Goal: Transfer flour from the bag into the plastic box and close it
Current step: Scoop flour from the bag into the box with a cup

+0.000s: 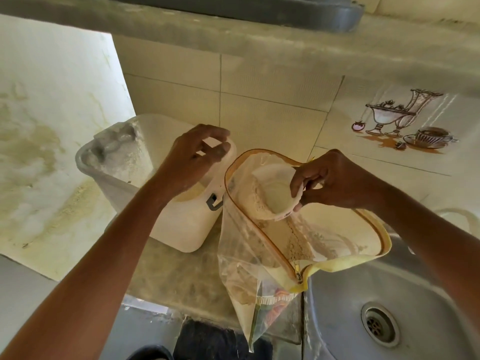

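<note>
A person's forearms enter from the bottom corners of the frame, the body cut off. At centre right, the right hand [335, 180] pinches the rim of a small white cup [272, 197] dusted with flour, tipped inside the mouth of a clear zip-top flour bag [262, 255] with a yellow trim; how much flour lies lower in the bag is hard to make out through the cloudy plastic. The left hand [200, 154] hovers with loosely curled fingers, gripping nothing, over the open white plastic box [181, 222] at centre left, hiding part of its flour. The box's flour-caked lid [117, 152] stands behind it. A steel sink [389, 307] fills the lower right beside the tabletop [176, 276].
</note>
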`<state>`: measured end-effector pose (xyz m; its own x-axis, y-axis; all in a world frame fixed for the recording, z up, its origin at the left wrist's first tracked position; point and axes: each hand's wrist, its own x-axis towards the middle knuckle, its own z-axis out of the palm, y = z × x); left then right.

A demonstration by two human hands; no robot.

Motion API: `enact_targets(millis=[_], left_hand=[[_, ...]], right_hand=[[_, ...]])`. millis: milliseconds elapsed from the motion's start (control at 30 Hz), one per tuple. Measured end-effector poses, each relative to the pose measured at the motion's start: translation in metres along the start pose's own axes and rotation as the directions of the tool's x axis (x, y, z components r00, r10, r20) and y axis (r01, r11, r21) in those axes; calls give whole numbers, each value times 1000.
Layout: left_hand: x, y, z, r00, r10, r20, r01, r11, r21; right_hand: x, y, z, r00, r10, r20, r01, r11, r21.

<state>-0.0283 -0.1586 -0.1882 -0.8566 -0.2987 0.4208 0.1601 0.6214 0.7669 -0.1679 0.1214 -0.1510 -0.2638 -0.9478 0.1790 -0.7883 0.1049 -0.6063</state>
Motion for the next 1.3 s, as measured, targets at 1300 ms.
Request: enact_targets(millis=[1300], left_hand=[[4, -102, -120, 893, -348, -284, 441, 801, 405]], right_hand=[[201, -18, 121, 988, 148, 38, -137, 970, -202]])
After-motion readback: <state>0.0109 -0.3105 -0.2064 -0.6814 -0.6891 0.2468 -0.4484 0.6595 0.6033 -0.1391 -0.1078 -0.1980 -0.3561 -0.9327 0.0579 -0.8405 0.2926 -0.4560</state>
